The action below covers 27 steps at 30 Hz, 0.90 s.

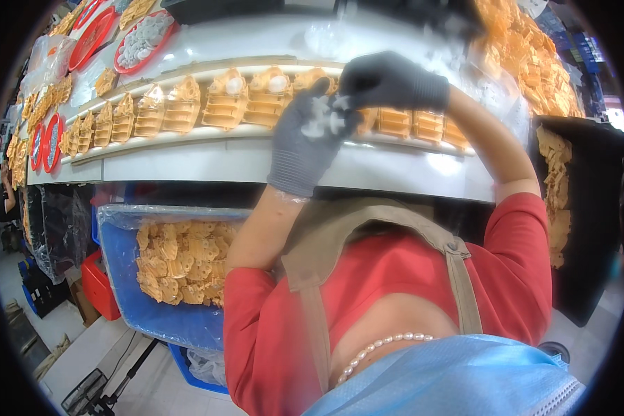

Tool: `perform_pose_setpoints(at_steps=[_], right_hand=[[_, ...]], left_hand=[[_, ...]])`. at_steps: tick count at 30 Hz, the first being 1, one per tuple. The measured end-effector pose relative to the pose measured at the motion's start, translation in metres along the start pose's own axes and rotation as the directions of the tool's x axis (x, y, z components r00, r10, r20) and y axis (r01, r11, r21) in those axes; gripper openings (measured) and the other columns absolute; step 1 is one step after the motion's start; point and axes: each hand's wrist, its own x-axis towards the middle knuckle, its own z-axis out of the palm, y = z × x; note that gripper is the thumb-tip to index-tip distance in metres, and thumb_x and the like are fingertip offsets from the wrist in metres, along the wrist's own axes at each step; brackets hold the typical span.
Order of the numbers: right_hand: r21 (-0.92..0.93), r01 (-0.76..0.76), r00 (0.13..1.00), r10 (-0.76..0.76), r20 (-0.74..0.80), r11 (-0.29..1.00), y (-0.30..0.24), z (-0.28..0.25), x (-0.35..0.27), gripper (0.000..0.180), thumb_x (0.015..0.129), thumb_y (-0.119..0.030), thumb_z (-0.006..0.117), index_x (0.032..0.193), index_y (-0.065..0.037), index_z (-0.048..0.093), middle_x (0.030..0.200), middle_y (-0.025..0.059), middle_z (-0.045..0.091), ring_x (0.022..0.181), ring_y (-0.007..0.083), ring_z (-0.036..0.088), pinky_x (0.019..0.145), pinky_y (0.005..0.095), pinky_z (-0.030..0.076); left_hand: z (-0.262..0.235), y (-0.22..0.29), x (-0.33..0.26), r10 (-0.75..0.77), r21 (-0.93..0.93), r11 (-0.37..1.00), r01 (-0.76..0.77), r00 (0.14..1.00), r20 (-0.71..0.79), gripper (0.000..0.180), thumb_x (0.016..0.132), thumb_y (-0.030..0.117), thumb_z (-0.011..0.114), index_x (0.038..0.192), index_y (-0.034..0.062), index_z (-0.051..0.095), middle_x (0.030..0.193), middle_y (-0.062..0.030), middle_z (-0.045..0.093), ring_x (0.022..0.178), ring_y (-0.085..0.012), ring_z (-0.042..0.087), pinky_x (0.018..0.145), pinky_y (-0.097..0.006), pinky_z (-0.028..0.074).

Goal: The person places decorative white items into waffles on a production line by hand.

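My left hand [301, 142], in a grey glove, is turned up and closed around several small white plastic parts [321, 119], which lie across its palm and fingers. My right hand [392, 80], gloved alike, reaches in from the right with bent fingers at the edge of these parts. Its fingertips are partly hidden, so what they pinch does not show. Both hands hover over a row of yellow-orange moulded plastic housings [225, 104] along a pale rail. Two of the housings near my left hand carry a round white piece [277, 84].
At the far left stands a red tray [171, 28] of white parts, with smaller red dishes [53, 142] nearer. Yellow-orange parts [527, 62] are heaped at the far right. Below the bench, a blue bin [121, 284] holds more housings.
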Motion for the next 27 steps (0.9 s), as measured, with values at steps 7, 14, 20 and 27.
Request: perform_pose_setpoints(at_steps=[7,14,20,27], right_hand=[[0.004,-0.184,0.982,0.184,-0.045,0.983,0.007,-0.002,0.054,0.018,0.085,-0.019,0.065,0.095,-0.005,0.068,0.082,0.0059,0.067,0.074,0.0134,0.061,0.071,0.0271,0.051],[-0.373,-0.249,0.957,0.168,-0.236,0.894,0.070,0.013,0.127,0.020,0.086,-0.024,0.063,0.093,-0.006,0.068,0.081,0.0122,0.067,0.069,0.0218,0.065,0.066,0.0336,0.051],[-0.701,-0.242,0.970,0.176,-0.166,0.670,0.075,0.038,0.160,0.022,0.087,-0.024,0.054,0.087,-0.006,0.066,0.076,0.0172,0.064,0.069,0.0323,0.064,0.065,0.0406,0.051],[-0.646,-0.257,0.963,0.136,-0.233,0.719,0.069,0.051,0.160,0.019,0.089,-0.022,0.054,0.090,-0.006,0.064,0.081,0.0149,0.066,0.071,0.0325,0.064,0.066,0.0404,0.051]], left_hand=[[-0.019,0.041,-0.009,-0.032,-0.016,0.999,0.032,0.999,0.034,0.030,0.089,0.022,0.056,0.113,0.0048,0.052,0.102,-0.0138,0.056,0.096,-0.0266,0.056,0.087,-0.043,0.049],[-0.051,0.074,-0.020,-0.081,-0.139,0.986,0.095,0.991,0.106,0.037,0.093,0.026,0.049,0.119,-0.0001,0.046,0.117,-0.0255,0.053,0.108,-0.0376,0.055,0.093,-0.051,0.048],[-0.064,0.096,-0.025,-0.081,-0.170,0.980,0.100,0.990,0.113,0.038,0.093,0.025,0.049,0.122,0.0004,0.045,0.117,-0.0252,0.053,0.107,-0.0377,0.055,0.092,-0.051,0.048],[-0.063,0.097,-0.027,-0.072,-0.157,0.984,0.088,0.992,0.104,0.038,0.093,0.024,0.049,0.123,0.0008,0.044,0.116,-0.0243,0.053,0.107,-0.0374,0.055,0.092,-0.051,0.048]])
